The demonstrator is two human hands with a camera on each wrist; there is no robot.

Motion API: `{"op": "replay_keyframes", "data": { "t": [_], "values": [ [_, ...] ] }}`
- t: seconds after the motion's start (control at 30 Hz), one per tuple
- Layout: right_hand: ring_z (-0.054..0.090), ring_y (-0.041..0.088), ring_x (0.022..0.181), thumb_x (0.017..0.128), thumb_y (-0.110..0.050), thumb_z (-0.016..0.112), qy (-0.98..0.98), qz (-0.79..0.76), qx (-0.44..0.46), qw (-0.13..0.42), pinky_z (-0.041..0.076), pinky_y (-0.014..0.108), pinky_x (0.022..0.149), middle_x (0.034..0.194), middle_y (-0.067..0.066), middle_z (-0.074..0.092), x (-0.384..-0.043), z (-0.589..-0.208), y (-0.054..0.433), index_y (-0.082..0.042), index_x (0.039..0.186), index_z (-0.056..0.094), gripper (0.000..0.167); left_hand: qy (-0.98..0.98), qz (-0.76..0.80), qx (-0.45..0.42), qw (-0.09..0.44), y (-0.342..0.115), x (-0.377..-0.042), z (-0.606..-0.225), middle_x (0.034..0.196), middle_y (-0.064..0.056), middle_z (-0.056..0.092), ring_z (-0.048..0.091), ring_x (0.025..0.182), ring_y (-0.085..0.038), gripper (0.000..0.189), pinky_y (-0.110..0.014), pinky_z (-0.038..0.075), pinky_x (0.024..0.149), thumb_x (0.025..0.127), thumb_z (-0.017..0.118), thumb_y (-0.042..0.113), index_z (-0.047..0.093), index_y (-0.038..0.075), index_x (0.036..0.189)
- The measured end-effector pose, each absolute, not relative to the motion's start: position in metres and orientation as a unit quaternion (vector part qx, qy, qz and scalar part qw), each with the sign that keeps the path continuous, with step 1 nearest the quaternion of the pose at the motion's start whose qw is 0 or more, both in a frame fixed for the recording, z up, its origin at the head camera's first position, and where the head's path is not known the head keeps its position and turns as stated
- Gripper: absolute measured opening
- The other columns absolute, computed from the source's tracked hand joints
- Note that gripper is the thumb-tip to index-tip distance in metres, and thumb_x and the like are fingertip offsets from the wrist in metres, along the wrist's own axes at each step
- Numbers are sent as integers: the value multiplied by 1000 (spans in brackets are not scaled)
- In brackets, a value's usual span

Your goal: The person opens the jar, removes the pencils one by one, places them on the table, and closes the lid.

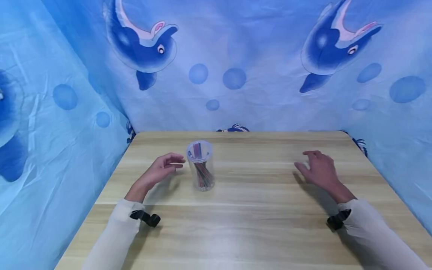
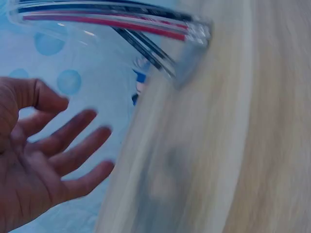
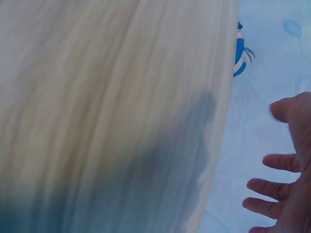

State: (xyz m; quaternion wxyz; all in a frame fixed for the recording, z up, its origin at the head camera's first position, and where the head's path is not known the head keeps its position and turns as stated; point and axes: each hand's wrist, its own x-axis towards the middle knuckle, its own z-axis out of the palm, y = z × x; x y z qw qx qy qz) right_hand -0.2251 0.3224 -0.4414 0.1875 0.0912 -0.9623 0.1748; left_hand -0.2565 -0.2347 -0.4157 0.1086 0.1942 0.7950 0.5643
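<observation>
A clear plastic cup [image 1: 210,168] stands upright on the left half of the table, holding several thin sticks, dark and red, that look like pens or pencils [image 1: 202,175]. Just left of it hovers my left hand [image 1: 165,165], its loosely bent fingers pointing at the cup's side with a small gap between. In the left wrist view the sticks [image 2: 112,19] show through the cup wall above the spread fingers. Far to the right, my right hand [image 1: 320,168] is held over the table with thumb and fingers apart, nothing in it.
The wooden table [image 1: 236,225] reaches back to a blue cloth backdrop [image 1: 263,108] printed with dolphins and bubbles. More of this cloth [image 1: 40,150] hangs along the left side. Each sleeved wrist carries a small black camera strap [image 1: 145,217].
</observation>
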Motion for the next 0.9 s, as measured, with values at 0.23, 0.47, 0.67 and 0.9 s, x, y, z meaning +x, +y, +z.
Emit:
{"op": "replay_keyframes", "data": {
  "t": [0.23, 0.47, 0.67, 0.9],
  "values": [
    [65, 37, 86, 92, -29, 70, -951, 191, 168, 174, 50, 56, 76, 105, 23, 67, -231, -434, 289, 3, 104, 69, 34, 741, 602, 262, 137, -233, -239, -413, 137, -27, 52, 52, 125, -45, 53, -54, 46, 100, 88, 59, -14, 45, -4, 138],
    [64, 36, 99, 96, -32, 66, -942, 267, 161, 123, 50, 54, 83, 116, 17, 66, -232, -430, 258, -2, 109, 69, 33, 732, 597, 281, 169, -221, -232, -411, 151, -26, 36, 38, 136, -48, 83, -61, 38, 104, 85, 71, -7, 27, 10, 153],
    [63, 34, 106, 96, -35, 65, -931, 307, 165, 111, 52, 53, 84, 117, 15, 66, -236, -433, 232, -1, 120, 65, 41, 743, 598, 250, 166, -210, -232, -418, 152, -24, 36, 36, 137, -48, 86, -59, 43, 101, 84, 77, 1, 28, 15, 153],
    [63, 31, 108, 97, -36, 65, -919, 328, 179, 128, 53, 51, 84, 116, 13, 67, -243, -432, 212, -4, 122, 63, 40, 743, 604, 239, 162, -201, -234, -420, 151, -26, 36, 37, 137, -49, 90, -60, 39, 105, 84, 75, -2, 23, 12, 156]
  ]
}}
